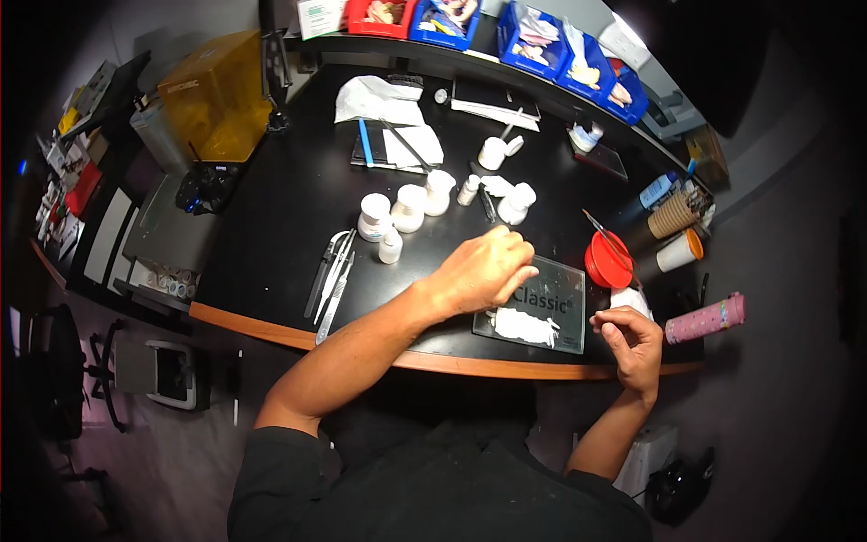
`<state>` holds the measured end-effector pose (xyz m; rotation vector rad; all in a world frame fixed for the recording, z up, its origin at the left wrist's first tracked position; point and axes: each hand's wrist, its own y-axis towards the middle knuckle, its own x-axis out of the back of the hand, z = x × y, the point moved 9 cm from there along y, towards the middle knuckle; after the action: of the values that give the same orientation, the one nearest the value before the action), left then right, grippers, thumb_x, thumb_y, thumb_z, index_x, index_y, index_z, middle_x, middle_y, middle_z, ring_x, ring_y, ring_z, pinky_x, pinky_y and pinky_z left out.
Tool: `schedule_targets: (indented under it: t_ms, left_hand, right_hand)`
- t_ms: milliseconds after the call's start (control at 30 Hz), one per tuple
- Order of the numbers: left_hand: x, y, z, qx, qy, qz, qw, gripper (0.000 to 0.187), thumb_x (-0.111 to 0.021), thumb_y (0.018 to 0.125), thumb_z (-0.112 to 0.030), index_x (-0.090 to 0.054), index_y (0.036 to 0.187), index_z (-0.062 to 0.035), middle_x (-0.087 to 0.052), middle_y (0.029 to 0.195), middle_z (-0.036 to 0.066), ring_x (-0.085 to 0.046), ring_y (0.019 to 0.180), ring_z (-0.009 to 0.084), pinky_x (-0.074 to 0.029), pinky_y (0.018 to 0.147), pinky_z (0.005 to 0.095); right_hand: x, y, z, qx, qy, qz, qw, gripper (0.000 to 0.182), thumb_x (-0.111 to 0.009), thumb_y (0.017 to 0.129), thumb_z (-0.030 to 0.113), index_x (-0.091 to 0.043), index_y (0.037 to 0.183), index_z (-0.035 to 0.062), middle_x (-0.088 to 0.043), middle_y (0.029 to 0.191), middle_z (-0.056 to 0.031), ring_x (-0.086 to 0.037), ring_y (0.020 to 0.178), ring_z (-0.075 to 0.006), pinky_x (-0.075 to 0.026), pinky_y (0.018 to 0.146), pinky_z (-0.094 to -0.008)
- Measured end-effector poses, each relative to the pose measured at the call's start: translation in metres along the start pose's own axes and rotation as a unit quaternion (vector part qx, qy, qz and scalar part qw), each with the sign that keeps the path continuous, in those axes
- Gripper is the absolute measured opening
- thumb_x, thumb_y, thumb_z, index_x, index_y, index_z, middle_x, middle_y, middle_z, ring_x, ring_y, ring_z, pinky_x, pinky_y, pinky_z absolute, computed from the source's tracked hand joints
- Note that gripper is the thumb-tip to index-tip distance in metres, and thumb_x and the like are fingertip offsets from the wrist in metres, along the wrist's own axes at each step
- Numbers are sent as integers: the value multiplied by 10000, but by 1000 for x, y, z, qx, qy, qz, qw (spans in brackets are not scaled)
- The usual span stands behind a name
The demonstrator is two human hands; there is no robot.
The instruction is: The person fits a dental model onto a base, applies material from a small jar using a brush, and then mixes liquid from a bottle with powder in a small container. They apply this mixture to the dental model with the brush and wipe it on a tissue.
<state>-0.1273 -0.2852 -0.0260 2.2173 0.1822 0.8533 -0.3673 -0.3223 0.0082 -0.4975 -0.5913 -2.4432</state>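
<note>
My left hand hangs over the upper left of a glass plate lettered "Classic", with its fingers curled closed. Whatever those fingers hold, if anything, is hidden from view. A white, paste-like patch lies on the plate's near part. Just right of the plate is my right hand, its fingers bent and the thumb apart from them, with nothing visible between. A crumpled white tissue lies beyond this hand. Behind it stands a red bowl with a thin brush leaning across it.
Several white bottles stand left of centre. Tweezers and metal tools lie at the left. A pink patterned bottle, a paper cup and stacked brown cups are at the right. Blue bins line the back shelf.
</note>
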Motion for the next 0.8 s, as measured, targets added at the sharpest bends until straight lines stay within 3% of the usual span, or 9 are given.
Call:
schedule_targets:
  t_ms: [100, 233, 400, 800]
  left_hand:
    - [1, 5, 6, 25, -55, 6, 998, 167, -741, 958, -151, -655, 897, -21, -661, 872, 121, -626, 861, 334, -516, 789, 432]
    - [1, 7, 14, 67, -83, 23, 994, 109, -806, 919, -145, -765, 955, -51, -741, 893, 57, -637, 788, 163, -510, 605, 312]
    - [7, 5, 18, 93, -85, 0, 992, 130, -841, 879, -127, -808, 992, -71, -745, 867, 49, -600, 705, 124, -480, 600, 278]
    - [6, -4, 38, 198, -85, -22, 976, 170, -818, 854, -59, -836, 1024, -61, -759, 887, 64, -588, 693, 96, -483, 628, 266]
  right_hand:
    - [22, -30, -22, -40, 44, -80, 995, 128, -687, 994, 0, -757, 1083, -57, -752, 987, -109, -704, 895, -156, -545, 830, -275]
    - [47, -52, -39, -58, 57, -173, 982, 126, -693, 1010, 26, -758, 1086, -52, -757, 970, -96, -691, 871, -130, -534, 815, -260]
    - [52, -60, -49, -77, 66, -184, 978, 143, -696, 1018, 48, -753, 1096, -58, -763, 960, -99, -674, 863, -113, -529, 818, -255]
    - [44, -68, -65, -107, 54, -168, 979, 161, -700, 1019, 56, -751, 1120, -59, -768, 962, -98, -661, 863, -96, -526, 824, -248]
